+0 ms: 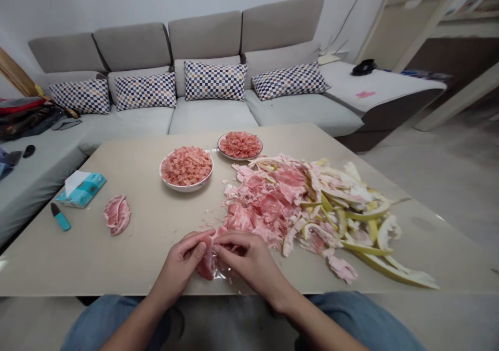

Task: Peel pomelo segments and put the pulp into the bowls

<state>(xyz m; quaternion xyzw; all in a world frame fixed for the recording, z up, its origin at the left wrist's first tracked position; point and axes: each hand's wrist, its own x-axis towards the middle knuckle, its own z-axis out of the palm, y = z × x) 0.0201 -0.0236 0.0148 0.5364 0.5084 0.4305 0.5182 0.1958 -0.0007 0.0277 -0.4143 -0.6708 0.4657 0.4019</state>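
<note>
Near the table's front edge, my left hand (183, 262) is closed round a pink pomelo segment (206, 261), thumb on its near face. My right hand (249, 260) pinches at the segment's right side with thumb and index finger; what exactly lies between those fingertips is too small to make out, perhaps the segment's membrane. Right behind my hands spreads a pile of pink membranes (268, 195), mixed with yellow-green pomelo rind (366, 216) on the right. Another chunk of pomelo segments (117, 215) lies on the table to the left.
A bowl (187, 189) and a plate (239, 158), both heaped with pink pulp, stand toward the back of the table (148, 257). At the left lie a tissue pack (86, 191) and a knife with a teal handle (61, 221). A grey sofa (210, 114) stands behind.
</note>
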